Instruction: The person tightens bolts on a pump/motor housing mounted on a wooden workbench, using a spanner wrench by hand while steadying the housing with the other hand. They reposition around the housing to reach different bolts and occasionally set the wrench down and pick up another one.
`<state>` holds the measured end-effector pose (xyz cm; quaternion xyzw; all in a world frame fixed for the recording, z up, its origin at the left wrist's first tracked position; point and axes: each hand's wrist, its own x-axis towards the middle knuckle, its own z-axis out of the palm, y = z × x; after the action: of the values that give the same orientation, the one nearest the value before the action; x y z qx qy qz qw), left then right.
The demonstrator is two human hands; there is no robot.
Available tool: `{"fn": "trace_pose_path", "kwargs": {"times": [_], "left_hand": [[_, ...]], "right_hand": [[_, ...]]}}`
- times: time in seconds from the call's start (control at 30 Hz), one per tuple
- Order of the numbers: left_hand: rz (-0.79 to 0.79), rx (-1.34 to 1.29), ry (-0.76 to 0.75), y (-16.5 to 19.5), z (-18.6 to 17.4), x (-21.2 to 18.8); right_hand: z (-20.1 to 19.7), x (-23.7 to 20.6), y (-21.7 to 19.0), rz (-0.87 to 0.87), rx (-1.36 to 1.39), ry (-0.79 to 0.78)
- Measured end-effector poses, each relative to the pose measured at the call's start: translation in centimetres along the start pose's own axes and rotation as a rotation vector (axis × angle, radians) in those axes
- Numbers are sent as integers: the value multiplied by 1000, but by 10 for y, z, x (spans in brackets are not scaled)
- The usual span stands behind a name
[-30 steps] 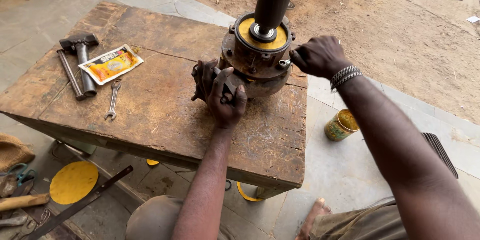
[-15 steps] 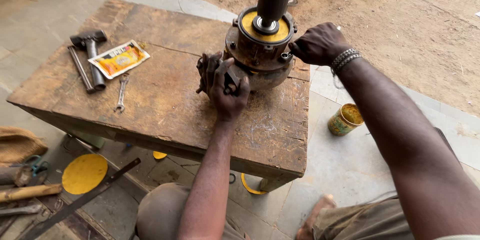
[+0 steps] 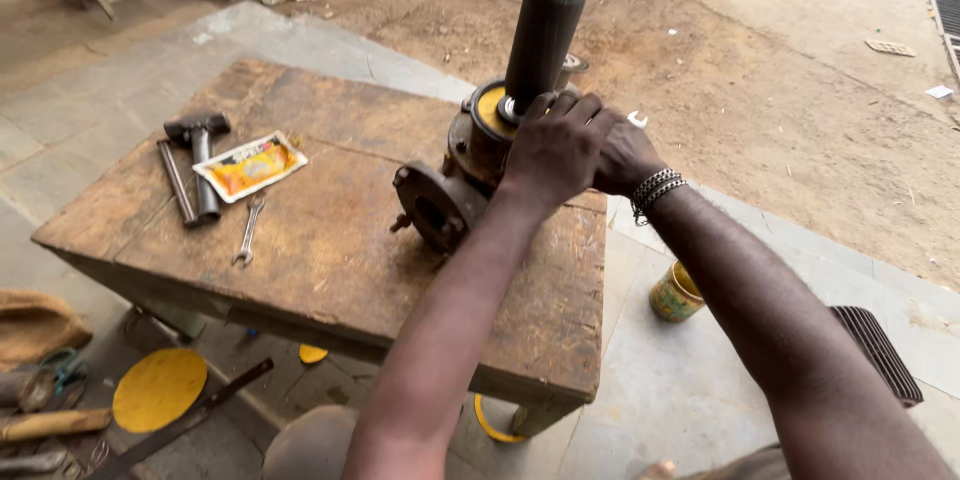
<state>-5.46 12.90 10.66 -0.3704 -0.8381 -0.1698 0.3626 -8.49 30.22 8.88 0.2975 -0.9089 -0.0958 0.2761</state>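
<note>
Both arms reach forward over the wooden workbench (image 3: 330,240). The left hand (image 3: 555,150) lies palm-down with fingers curled over the top of the greasy hub assembly (image 3: 480,145), gripping its yellow-greased rim beside the black shaft (image 3: 543,35) that stands upright from it. The right hand (image 3: 625,155) sits just behind the left, pressed to the hub's far side; whether its fingers clasp anything cannot be told. A rusty round flange (image 3: 435,208) leans against the hub's near side, below the left wrist. Left of the hub, a flat yellow-and-white sachet (image 3: 250,166) lies on the bench, touching a hammer (image 3: 200,165), with a spanner (image 3: 247,230) just beside it. Right of the bench, a yellow tin (image 3: 675,292) stands on the paving.
</note>
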Motion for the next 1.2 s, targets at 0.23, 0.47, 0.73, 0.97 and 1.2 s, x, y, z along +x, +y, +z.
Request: {"fn": "trace_pose_path", "kwargs": {"times": [0.23,0.47,0.73,0.97,1.2], "left_hand": [[102,614,-88,-36,68,5],[12,841,-373,-23,78,7],[-43,872,-295,-30,93,11],[97,590,-33,-51,95,3],[-228,-127,131,-68,1,-63]], "right_hand": [[-7,-2,37,94,58,-361],[3,-17,26,261,3,-523],[-11,-23,-7,403,21,-409],[-5,-29,-23,436,-25,-334],[-2,-24,-16,431,10,-380]]}}
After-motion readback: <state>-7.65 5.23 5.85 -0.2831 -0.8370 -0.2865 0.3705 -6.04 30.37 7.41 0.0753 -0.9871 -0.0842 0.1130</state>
